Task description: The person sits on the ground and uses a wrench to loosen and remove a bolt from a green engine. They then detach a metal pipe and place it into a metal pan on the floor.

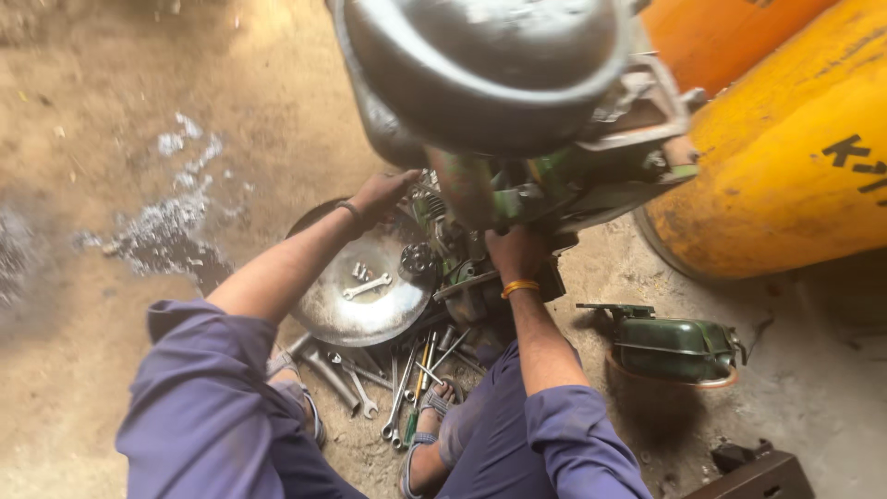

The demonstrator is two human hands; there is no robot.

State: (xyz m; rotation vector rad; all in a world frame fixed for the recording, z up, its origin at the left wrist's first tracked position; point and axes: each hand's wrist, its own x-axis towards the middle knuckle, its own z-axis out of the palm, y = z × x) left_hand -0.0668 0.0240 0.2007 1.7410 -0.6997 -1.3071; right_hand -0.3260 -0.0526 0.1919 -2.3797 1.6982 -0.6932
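The green-painted, grimy metal engine block (pixel 504 208) sits raised above the dirt floor (pixel 111 139), under a rounded grey steel tank (pixel 480 65). The left hand (pixel 381 194) reaches into its side; whether that grip is closed cannot be told. The right hand (pixel 517 254) presses against the lower casing, grip apparently wrapped on it. In the inspector's judgement, bracing steadily with the right hand matters. Loose steel spanners (pixel 388 388) and a shallow round metal pan (pixel 370 286) lie below.
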